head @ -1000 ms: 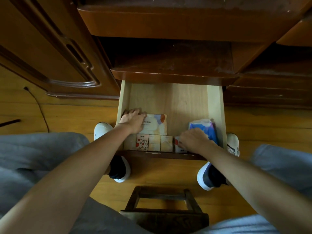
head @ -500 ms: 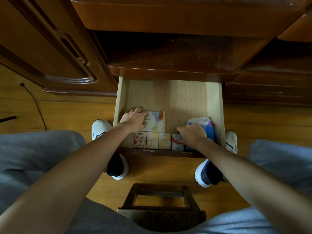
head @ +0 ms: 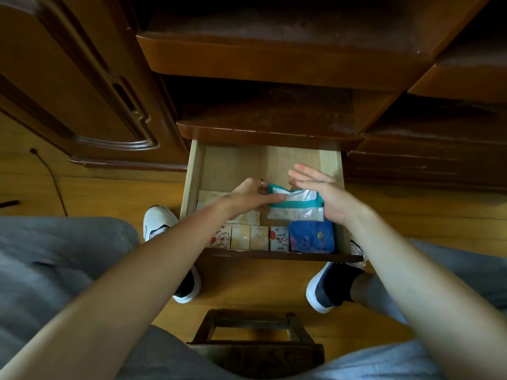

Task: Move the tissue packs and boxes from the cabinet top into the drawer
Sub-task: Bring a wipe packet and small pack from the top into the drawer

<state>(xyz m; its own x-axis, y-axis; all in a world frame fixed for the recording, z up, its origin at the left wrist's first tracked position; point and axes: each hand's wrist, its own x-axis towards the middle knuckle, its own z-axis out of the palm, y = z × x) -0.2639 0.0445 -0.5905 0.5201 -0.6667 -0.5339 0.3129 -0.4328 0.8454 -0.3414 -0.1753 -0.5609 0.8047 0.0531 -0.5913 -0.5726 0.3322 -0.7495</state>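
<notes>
The pale wooden drawer (head: 193, 176) stands pulled out below the dark cabinet. Over its middle, my left hand (head: 251, 197) grips the left end of a teal and white tissue pack (head: 295, 204). My right hand (head: 322, 194) is flat with fingers spread, resting against the pack's right side. A row of small tissue packs (head: 248, 237) lines the drawer's front wall. A blue pack (head: 311, 237) lies at the front right. A flat pale pack (head: 208, 198) sits at the left, partly hidden by my left arm.
The cabinet top (head: 274, 61) and a shelf (head: 263, 127) overhang the drawer's back. A carved cabinet door (head: 82, 86) is at the left. A small wooden stool (head: 255, 338) stands between my feet (head: 160, 223). A cable (head: 52, 182) lies on the floor at left.
Both hands have left the packs at the drawer's front. A teal and white pack has appeared, now held over the drawer's middle. The blue pack lies uncovered.
</notes>
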